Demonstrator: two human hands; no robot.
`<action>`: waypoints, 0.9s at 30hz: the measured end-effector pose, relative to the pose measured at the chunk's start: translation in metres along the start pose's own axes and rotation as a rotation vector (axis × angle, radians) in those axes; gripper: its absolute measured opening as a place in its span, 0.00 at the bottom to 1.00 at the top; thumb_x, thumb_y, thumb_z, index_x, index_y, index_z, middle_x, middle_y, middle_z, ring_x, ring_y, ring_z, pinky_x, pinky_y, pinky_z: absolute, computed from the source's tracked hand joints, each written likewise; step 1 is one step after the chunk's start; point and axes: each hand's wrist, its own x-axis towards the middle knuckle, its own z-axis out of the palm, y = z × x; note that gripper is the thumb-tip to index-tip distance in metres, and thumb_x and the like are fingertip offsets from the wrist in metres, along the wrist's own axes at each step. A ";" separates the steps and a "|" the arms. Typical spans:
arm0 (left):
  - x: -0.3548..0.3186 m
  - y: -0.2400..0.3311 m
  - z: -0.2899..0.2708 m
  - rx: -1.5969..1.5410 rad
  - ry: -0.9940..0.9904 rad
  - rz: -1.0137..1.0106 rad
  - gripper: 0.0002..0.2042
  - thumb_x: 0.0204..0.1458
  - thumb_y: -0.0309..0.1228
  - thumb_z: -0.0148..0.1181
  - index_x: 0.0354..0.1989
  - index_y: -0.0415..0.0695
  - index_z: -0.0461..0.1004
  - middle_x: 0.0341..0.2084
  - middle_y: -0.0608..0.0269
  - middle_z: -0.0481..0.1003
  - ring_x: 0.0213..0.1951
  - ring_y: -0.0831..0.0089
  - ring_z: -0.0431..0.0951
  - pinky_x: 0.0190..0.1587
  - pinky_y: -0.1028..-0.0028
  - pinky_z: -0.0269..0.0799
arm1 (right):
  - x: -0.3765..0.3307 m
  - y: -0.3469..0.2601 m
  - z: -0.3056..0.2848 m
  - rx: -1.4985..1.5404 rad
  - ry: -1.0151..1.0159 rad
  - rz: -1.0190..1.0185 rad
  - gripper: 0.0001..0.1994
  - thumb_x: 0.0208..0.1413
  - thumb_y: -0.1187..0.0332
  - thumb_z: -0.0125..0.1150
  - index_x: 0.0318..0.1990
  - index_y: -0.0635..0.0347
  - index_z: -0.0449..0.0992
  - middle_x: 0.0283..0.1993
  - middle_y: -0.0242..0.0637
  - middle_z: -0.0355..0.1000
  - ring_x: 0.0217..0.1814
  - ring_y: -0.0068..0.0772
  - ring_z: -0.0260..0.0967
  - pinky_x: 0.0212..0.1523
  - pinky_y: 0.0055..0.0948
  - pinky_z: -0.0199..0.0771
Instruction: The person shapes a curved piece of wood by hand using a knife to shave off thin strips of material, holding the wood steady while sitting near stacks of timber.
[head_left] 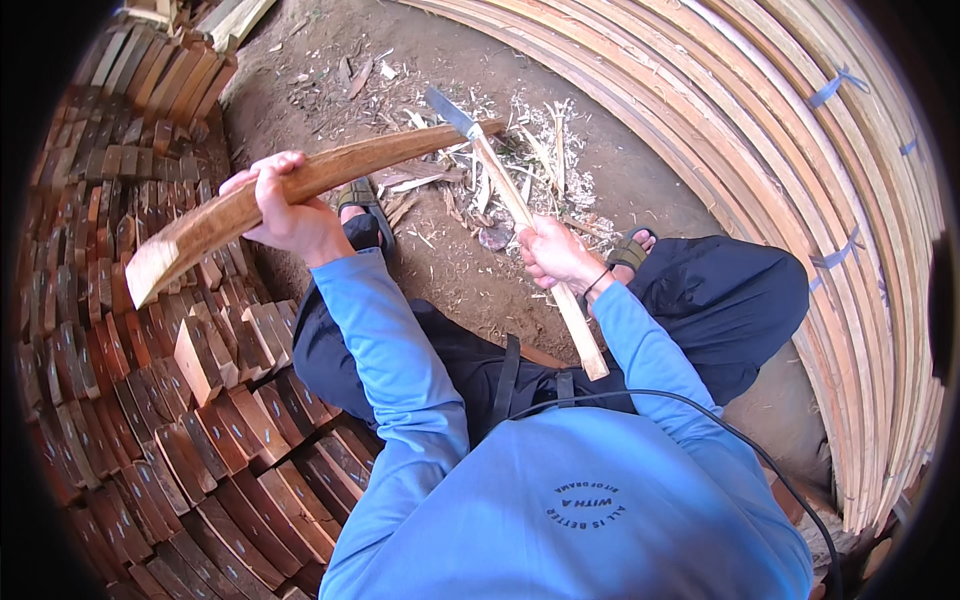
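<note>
My left hand [292,212] is wrapped around a thick, slightly curved wooden beam [350,168]. The beam slants from its pale cut end at the left up to a narrower, darker end near the middle. In my right hand [560,252] is a chopping tool [508,190] with a long pale wooden handle and a flat metal blade. The handle's butt points down toward my lap. Its blade crosses the far end of the beam; whether the two touch I cannot tell, nor whether the tool is an adze or a hatchet.
Stacked cut wooden blocks [215,440] fill the left side. Long curved planks [810,190], tied with blue strips, rise along the right. Wood chips and shavings [545,160] litter the dirt floor [470,280] between my sandalled feet. A black cable [740,432] runs over my blue shirt.
</note>
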 end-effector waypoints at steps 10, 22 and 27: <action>-0.013 0.006 0.006 0.064 0.134 -0.019 0.05 0.52 0.25 0.58 0.28 0.40 0.67 0.24 0.58 0.72 0.27 0.68 0.74 0.37 0.65 0.77 | -0.041 0.030 0.001 -0.126 0.072 -0.028 0.10 0.70 0.64 0.44 0.38 0.59 0.64 0.19 0.26 0.61 0.12 0.20 0.58 0.10 0.25 0.61; 0.001 -0.009 -0.022 0.006 0.032 0.024 0.08 0.45 0.18 0.58 0.34 0.40 0.69 0.25 0.56 0.74 0.27 0.65 0.77 0.39 0.58 0.80 | -0.037 0.015 -0.021 0.296 -0.103 -0.019 0.07 0.72 0.65 0.42 0.39 0.54 0.62 0.22 0.23 0.54 0.14 0.13 0.47 0.10 0.19 0.47; 0.002 -0.012 -0.054 -0.081 -0.016 -0.055 0.14 0.45 0.19 0.59 0.39 0.49 0.68 0.26 0.60 0.73 0.31 0.66 0.76 0.44 0.58 0.78 | -0.041 0.015 -0.016 0.078 -0.019 -0.005 0.07 0.72 0.64 0.44 0.40 0.53 0.62 0.23 0.23 0.55 0.15 0.13 0.49 0.11 0.19 0.50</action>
